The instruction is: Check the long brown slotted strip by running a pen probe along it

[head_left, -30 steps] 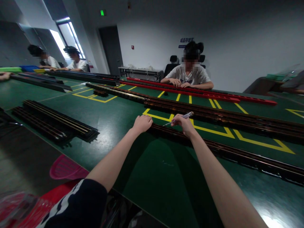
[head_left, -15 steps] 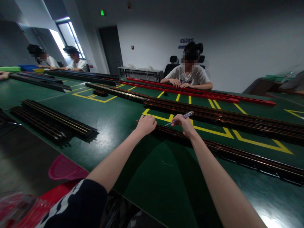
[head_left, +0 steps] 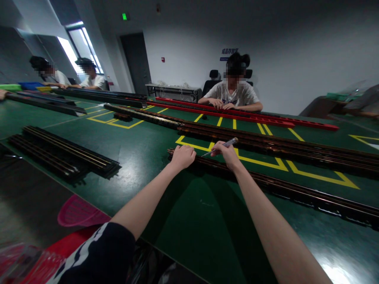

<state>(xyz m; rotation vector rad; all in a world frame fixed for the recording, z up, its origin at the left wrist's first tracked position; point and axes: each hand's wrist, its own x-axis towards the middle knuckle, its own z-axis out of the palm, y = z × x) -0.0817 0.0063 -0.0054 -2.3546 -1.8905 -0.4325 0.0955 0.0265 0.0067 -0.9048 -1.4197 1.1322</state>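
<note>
A long dark rail (head_left: 284, 187) with copper-coloured strips lies slantwise in front of me, running off to the right. My left hand (head_left: 183, 156) is closed over it near its left end, fingers curled down on the far side and partly hidden. In my right hand (head_left: 225, 153) is a screwdriver (head_left: 231, 142) with a clear handle, held in a pinch. Its thin shaft slants down to the left, the tip at the rail just right of my left hand. Whether the tip touches the rail I cannot tell.
More dark rails (head_left: 266, 146) lie beyond, and a pair (head_left: 68, 148) rests at left. Across the green table (head_left: 142, 138), marked with yellow tape, a co-worker (head_left: 232, 92) handles red rails (head_left: 314, 124). Two people sit far left. A pink basket (head_left: 78, 213) stands below the table edge.
The view has shifted slightly, so most things appear a little further left. My left hand has edged right along the rail, nearer the screwdriver tip, and more of the rail's left end shows.
</note>
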